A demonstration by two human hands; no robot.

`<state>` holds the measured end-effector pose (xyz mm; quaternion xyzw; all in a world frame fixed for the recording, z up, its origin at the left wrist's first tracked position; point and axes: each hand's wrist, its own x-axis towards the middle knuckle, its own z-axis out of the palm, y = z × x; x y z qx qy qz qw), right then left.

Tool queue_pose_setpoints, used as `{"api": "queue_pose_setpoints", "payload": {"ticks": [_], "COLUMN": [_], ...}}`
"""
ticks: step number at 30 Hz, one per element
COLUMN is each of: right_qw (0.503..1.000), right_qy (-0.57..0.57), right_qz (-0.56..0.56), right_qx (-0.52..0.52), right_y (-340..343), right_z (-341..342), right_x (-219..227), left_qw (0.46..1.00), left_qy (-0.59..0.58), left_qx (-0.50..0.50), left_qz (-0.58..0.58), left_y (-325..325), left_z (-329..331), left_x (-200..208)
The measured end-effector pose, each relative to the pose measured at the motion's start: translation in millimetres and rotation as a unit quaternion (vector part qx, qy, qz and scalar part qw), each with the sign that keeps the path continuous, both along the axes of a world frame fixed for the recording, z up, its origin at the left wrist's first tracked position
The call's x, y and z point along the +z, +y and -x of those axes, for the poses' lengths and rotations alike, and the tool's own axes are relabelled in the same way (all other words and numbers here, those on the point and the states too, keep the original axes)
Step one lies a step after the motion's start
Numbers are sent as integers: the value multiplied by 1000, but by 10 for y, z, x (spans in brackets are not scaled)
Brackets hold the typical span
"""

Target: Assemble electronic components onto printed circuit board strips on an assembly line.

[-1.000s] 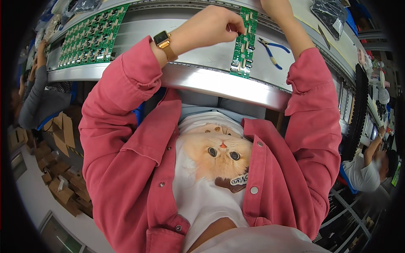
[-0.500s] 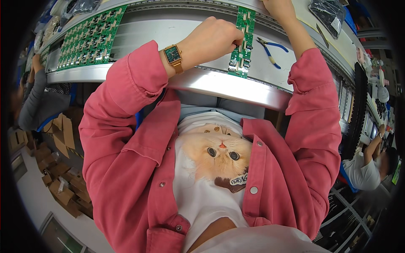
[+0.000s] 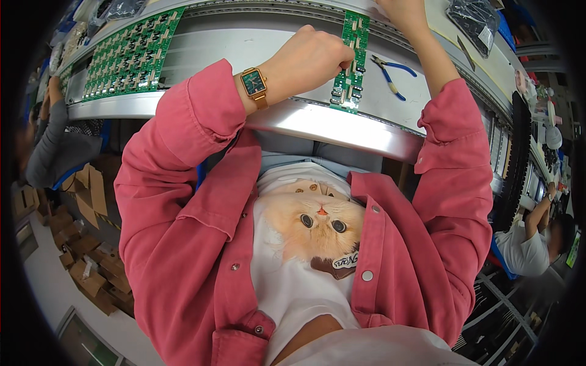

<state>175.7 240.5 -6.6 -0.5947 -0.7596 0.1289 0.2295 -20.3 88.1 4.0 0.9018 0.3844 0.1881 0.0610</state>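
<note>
Narrow green circuit board (image 3: 349, 85), components dotted.

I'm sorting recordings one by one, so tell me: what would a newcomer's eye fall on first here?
Probably the pink jacket and the cat print on the white shirt, filling the middle of the view. Next might come the left hand, at a narrow green circuit board near the top, with blue-and-yellow-handled pliers lying to the board's right.

Long, narrow green circuit board (image 3: 351, 78), set with black and pale components; lies flat, bridging the silver metal track (image 3: 293, 119) crosswise.
</note>
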Motion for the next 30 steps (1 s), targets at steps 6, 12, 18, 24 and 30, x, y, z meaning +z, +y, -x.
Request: {"api": "queue_pose_setpoints", "payload": {"ticks": [6,12,18,24,30], "right_qw": [975,881,796,795,848], "right_qy": [161,392,493,475,371], "right_qz": [147,260,334,355,341], "right_qx": [47,51,113,126,164], "right_y": [-52,-777,-951,-1053,-1073], "right_z": [-162,4,-129,-145,-156], "right_x": [-128,327,224,223,182], "left_qw": [999,990,977,975,981], "left_qy": [29,-6,-96,-63,-142], "left_qx": [16,128,152,189,110], "left_qz": [-18,-58,-113,-102,-68], "left_y": [125,980,1584,1610,1361], "left_z": [53,401,356,298,307], "left_x": [86,76,-287,-319,-39]}}
